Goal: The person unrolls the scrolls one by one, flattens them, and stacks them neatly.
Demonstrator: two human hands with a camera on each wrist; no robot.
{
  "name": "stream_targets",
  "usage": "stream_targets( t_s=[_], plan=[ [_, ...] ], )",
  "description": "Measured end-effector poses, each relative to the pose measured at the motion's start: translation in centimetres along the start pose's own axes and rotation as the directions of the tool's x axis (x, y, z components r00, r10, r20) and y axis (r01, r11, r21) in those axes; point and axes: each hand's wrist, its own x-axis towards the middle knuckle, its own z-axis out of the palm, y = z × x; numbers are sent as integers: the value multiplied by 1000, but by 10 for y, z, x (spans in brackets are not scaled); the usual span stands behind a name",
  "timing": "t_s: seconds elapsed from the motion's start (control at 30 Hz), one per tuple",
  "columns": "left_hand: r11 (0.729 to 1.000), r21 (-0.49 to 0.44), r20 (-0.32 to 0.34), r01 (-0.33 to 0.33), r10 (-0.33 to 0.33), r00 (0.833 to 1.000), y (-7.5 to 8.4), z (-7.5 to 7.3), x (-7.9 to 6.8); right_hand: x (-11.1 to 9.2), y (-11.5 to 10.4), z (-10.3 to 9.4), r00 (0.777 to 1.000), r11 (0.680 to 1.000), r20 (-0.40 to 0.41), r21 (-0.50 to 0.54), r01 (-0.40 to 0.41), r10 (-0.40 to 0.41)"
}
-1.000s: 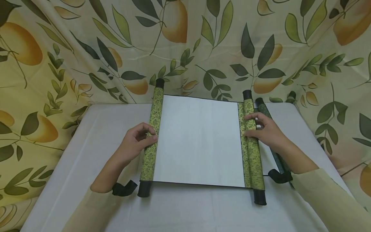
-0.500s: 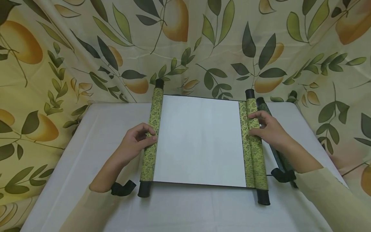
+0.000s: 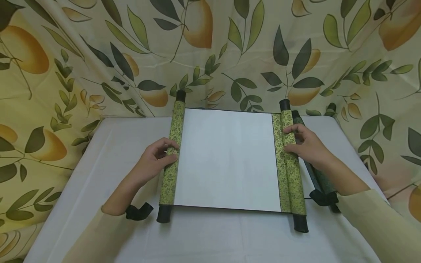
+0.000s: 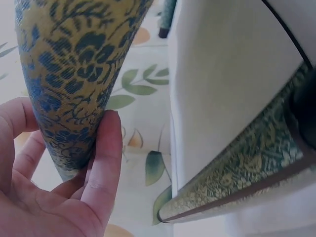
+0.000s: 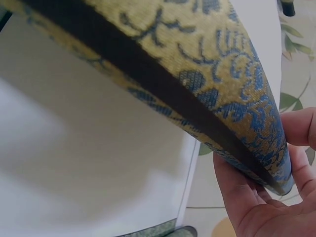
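A scroll with a blank white sheet (image 3: 230,160) is held part unrolled over the table. My left hand (image 3: 152,162) grips its left roll (image 3: 169,182), yellow-green brocade with black ends, thumb in front. In the left wrist view, the fingers (image 4: 106,153) and thumb close around the narrow-looking far part of the patterned roll (image 4: 79,74). On the other side, my right hand (image 3: 309,146) pinches the matching right roll (image 3: 295,186) between thumb and fingers. The right wrist view has this roll (image 5: 237,84) crossing above, a dark strip along it; the hand (image 5: 271,212) holds its lower end.
A dark green scroll (image 3: 325,182) lies behind the right forearm, partly hidden. The table (image 3: 210,237) has a white cover. Behind and at the sides hangs a fruit-and-leaf patterned cloth (image 3: 243,65). Each wrist wears a black strap (image 3: 139,212).
My right hand has moved slightly rightward with the right roll, so the span between the two rolls is a little wider. The left hand and its roll stay almost still.
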Motion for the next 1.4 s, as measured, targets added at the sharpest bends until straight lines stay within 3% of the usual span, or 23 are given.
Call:
stream_targets(
  t_s=[0.17,0.43,0.77,1.0,1.23,1.4],
  plan=[
    [997,82,-4,2,-2,1000,8,-1,-1,0,-2,0,1000,1000,5,8,8,-8],
    [989,147,-26,4,-1,1000,-1,-4,3,1,-1,0,1000,1000,9,-6,-7,7],
    [986,162,-18,31,-28,999,-2,-5,2,0,5,-2,1000,1000,2,-9,-16,16],
    [976,218,-37,17,-9,999,-26,-9,7,0,8,-3,1000,1000,2,-16,-7,7],
    [976,220,-29,-1,8,1000,-4,-7,5,-1,6,-5,1000,1000,-6,-21,0,0],
    [975,221,-30,16,-10,1000,2,-8,4,-2,4,-6,1000,1000,-1,-11,-4,4]
  ],
)
